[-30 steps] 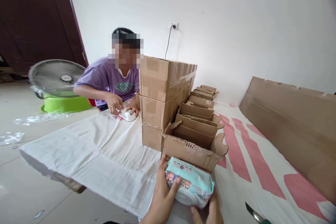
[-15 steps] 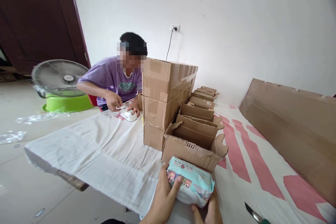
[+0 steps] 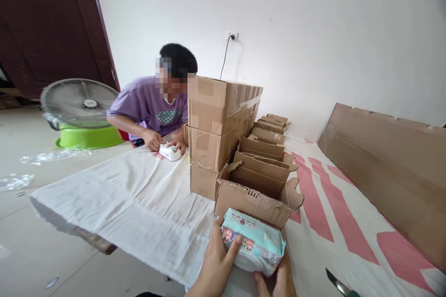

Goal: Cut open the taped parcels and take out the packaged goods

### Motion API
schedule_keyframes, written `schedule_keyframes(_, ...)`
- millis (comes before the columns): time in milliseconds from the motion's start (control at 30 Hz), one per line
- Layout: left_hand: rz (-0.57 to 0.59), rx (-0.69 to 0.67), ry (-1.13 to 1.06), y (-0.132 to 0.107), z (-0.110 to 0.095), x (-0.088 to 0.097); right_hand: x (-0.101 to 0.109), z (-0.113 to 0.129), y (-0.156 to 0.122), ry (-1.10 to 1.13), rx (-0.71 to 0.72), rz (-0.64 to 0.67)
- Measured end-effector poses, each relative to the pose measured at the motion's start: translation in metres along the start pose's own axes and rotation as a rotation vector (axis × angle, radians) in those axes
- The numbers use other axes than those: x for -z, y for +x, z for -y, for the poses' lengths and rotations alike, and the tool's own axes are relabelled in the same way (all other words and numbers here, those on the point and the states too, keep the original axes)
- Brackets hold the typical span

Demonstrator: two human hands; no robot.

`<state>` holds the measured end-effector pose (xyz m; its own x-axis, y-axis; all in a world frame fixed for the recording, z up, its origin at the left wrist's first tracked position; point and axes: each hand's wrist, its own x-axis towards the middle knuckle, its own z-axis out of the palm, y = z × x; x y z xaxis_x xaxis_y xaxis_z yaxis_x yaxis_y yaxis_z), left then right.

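Between my two hands is a light-blue soft pack of wet wipes (image 3: pixel 256 236) with cartoon faces and a white lid on the side toward me. My left hand (image 3: pixel 216 260) grips its left end, thumb across the front. On the lower right, my right hand (image 3: pixel 277 278) closes around the other end, thumb at the bottom edge and fingers mostly hidden behind it. Just beyond the pack stands an open cardboard box (image 3: pixel 254 199) with its flaps up.
More open boxes (image 3: pixel 263 148) run back behind it, beside a stack of taped cartons (image 3: pixel 207 148). A utility knife (image 3: pixel 339 283) lies at lower right. A large cardboard sheet (image 3: pixel 386 167) stands on the right. Across the table, a person (image 3: pixel 156 106) handles a white object (image 3: pixel 170 151).
My hands and the wipes pack stay almost still. The other person's hand has moved down, closer to the white object.
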<state>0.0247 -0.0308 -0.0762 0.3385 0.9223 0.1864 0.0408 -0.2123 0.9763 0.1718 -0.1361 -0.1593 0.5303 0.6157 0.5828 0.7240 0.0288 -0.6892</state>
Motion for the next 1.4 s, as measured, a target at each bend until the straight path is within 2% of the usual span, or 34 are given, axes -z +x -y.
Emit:
schedule_keyframes(267, 0.032, 0.007, 0.042, 0.0, -0.001, 0.001, 0.006, 0.008, 0.003, 0.002, 0.004, 0.016)
schedule_keyframes(467, 0.023, -0.014, 0.058, 0.002, 0.002, 0.0, 0.016, 0.029, 0.008, -0.006, -0.007, 0.025)
schedule_keyframes(800, -0.028, -0.066, 0.127, 0.004, 0.001, -0.002, 0.036, 0.057, 0.022, -0.03, -0.024, 0.14)
schedule_keyframes(900, -0.045, -0.131, 0.138, 0.005, 0.001, -0.001, 0.038, 0.059, 0.025, -0.032, -0.025, 0.164)
schedule_keyframes(1100, -0.044, -0.18, 0.157, 0.005, 0.0, -0.004, 0.04, 0.06, 0.027, -0.015, -0.031, 0.163)
schedule_keyframes(1400, -0.058, -0.2, 0.15, 0.004, -0.001, -0.008, 0.041, 0.059, 0.027, 0.007, -0.02, 0.176)
